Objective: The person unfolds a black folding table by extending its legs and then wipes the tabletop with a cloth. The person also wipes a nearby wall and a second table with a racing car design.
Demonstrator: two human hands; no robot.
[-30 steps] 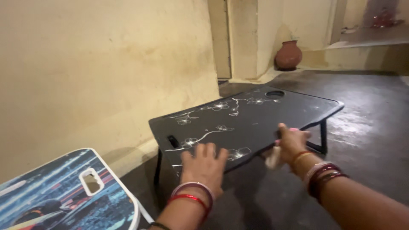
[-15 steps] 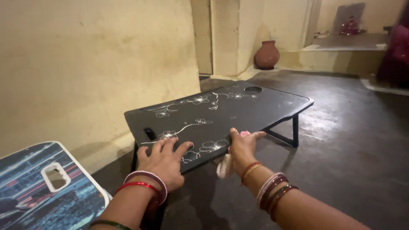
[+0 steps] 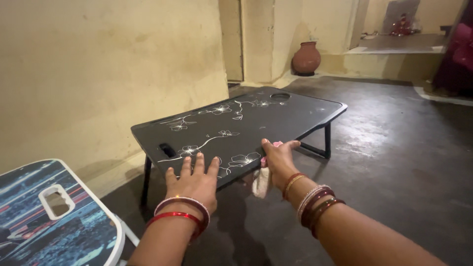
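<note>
Low black folding surface (image 3: 256, 123) with white flower pattern held at its near edge, frame centre

Its long axis runs toward the round clay pot (image 3: 306, 58), upper right. The left hand (image 3: 193, 183) is laid flat, open; a pale cloth (image 3: 261, 181) is gripped by the right hand (image 3: 279, 162). A white-rimmed printed surface (image 3: 59, 216) is seen lower left.

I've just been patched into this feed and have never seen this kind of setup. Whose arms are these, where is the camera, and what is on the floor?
No machine here: a person wears a camera on the head, looking down at their own bare arms. The left hand lies flat, fingers spread, on the near edge of a low black folding table with white flower drawings. The right hand grips that same edge and holds a small pale cloth that hangs below it. A second tabletop, white-rimmed with a colourful print, sits at lower left. A brown clay pot stands by the far wall.
</note>
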